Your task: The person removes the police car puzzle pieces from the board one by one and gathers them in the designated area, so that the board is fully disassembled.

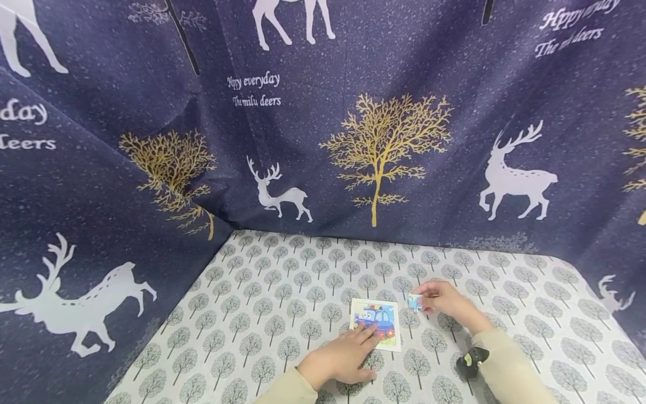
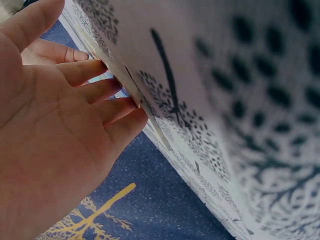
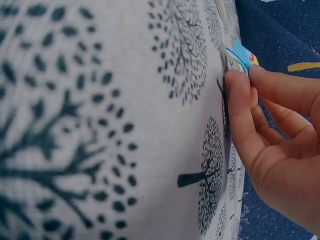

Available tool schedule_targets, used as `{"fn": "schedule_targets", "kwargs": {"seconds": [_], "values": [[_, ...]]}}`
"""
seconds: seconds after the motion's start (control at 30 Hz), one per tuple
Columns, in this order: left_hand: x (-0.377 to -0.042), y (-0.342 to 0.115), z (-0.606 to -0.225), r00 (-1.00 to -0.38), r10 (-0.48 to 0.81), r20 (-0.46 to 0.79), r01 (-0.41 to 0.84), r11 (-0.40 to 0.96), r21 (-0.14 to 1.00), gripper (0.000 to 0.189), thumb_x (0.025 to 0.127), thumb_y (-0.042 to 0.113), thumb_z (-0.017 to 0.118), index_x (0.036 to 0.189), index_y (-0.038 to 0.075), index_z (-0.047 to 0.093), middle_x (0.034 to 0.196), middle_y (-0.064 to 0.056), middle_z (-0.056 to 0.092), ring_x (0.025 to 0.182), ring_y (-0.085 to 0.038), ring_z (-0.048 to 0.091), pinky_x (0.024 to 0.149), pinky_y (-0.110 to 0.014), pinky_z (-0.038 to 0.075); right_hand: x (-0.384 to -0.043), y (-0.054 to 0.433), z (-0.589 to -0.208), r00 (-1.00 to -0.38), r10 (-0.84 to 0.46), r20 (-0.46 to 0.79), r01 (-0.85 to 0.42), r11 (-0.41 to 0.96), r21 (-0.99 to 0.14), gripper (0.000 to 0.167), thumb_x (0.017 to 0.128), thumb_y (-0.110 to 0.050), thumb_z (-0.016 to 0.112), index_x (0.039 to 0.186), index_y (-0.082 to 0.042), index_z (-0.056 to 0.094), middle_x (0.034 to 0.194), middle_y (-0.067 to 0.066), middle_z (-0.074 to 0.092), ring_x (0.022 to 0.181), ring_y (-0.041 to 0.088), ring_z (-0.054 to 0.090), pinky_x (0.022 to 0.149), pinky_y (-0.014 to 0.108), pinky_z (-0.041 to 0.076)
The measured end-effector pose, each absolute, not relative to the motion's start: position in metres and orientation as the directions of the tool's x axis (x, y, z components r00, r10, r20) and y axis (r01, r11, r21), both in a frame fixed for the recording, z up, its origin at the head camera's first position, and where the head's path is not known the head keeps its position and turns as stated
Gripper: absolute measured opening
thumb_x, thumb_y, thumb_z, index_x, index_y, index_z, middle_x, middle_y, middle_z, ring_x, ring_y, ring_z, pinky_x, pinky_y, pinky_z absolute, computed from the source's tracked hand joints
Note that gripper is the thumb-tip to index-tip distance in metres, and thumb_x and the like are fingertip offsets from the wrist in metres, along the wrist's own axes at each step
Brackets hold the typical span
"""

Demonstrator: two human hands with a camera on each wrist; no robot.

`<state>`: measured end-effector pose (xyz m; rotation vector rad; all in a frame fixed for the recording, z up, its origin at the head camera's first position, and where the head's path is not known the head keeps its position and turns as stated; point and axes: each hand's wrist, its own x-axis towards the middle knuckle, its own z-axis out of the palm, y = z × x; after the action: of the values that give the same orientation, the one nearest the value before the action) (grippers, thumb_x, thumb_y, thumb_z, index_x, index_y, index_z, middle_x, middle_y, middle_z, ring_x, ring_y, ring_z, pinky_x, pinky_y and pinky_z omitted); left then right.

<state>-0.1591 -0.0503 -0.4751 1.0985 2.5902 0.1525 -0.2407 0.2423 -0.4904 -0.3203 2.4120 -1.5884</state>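
— What does the head view show to you?
— From my far seat I see the tabletop (image 1: 282,336), white and printed with grey trees, and behind it a dark blue cloth (image 1: 313,73) with deer and golden trees. The picture (image 1: 383,318) lies flat on the tabletop. It shows a blue car inside a white border.
— And what touches it?
— The left hand (image 1: 349,354). It is palm down, its fingers rather straight and a little apart, and they rest over the lower left part of the picture. The right hand (image 1: 444,298) pinches a small blue piece (image 1: 414,303) between the thumb and a finger. This piece is just beside the picture, at its right side, with a narrow gap between the two. At the cuff of the right sleeve (image 1: 507,365) I notice a black device (image 1: 470,362).
— What do you get from the left wrist view?
— There I look onto the palm of the left hand. Its fingers are stretched, and the tips touch the picture, which I see almost from its edge. Behind these fingers a part of the right hand appears.
— And from the right wrist view?
— The piece sits between thumb and fingertip. It is mainly light blue, with a little yellow and red. The right hand is very near to the tabletop, but whether the piece touches it, I cannot tell.
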Motion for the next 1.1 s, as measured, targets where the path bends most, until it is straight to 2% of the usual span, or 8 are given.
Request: {"fn": "schedule_targets", "kwargs": {"seconds": [0.2,0.57,0.83,1.1], "values": [[-0.1582,-0.0502,-0.4751,-0.662,0.71,-0.243,0.678,0.704,0.209,0.077,0.09,0.049,0.06,0.153,0.019,0.027,0.159,-0.001,0.021,0.145,-0.025,0.021,0.114,-0.04,0.029,-0.2389,0.2406,-0.4893,-0.953,-0.297,-0.052,-0.082,0.421,-0.903,0.022,0.085,0.0,0.066,0.103,0.012,0.063,0.085,0.013,0.066,0.072,0.025,0.066,0.064,0.034,0.059],[-0.1582,-0.0506,-0.4738,-0.656,0.72,-0.227,0.689,0.694,0.209,0.076,0.091,0.048,0.059,0.152,0.016,0.029,0.158,-0.003,0.023,0.145,-0.026,0.022,0.114,-0.04,0.03,-0.2433,0.2358,-0.4916,-0.981,-0.18,-0.077,-0.049,0.605,-0.795,0.014,0.081,-0.002,0.069,0.093,0.004,0.068,0.077,0.005,0.061,0.066,0.017,0.06,0.057,0.031,0.056],[-0.1567,-0.0506,-0.4728,-0.657,0.721,-0.221,0.692,0.693,0.202,0.077,0.09,0.048,0.061,0.152,0.016,0.028,0.159,-0.003,0.021,0.144,-0.026,0.023,0.114,-0.038,0.028,-0.2426,0.2348,-0.4924,-0.981,-0.182,-0.063,-0.064,0.618,-0.783,0.009,0.079,-0.001,0.071,0.087,0.002,0.069,0.082,0.006,0.057,0.064,0.016,0.057,0.055,0.03,0.055],[-0.1589,-0.0517,-0.4784,-0.652,0.725,-0.22,0.695,0.688,0.207,0.078,0.09,0.049,0.059,0.153,0.015,0.027,0.159,-0.004,0.02,0.145,-0.026,0.021,0.115,-0.038,0.028,-0.2439,0.2351,-0.4925,-0.98,-0.184,-0.076,-0.058,0.627,-0.777,0.008,0.08,-0.002,0.072,0.087,0.001,0.069,0.075,0.005,0.059,0.061,0.016,0.057,0.055,0.03,0.055]]}}
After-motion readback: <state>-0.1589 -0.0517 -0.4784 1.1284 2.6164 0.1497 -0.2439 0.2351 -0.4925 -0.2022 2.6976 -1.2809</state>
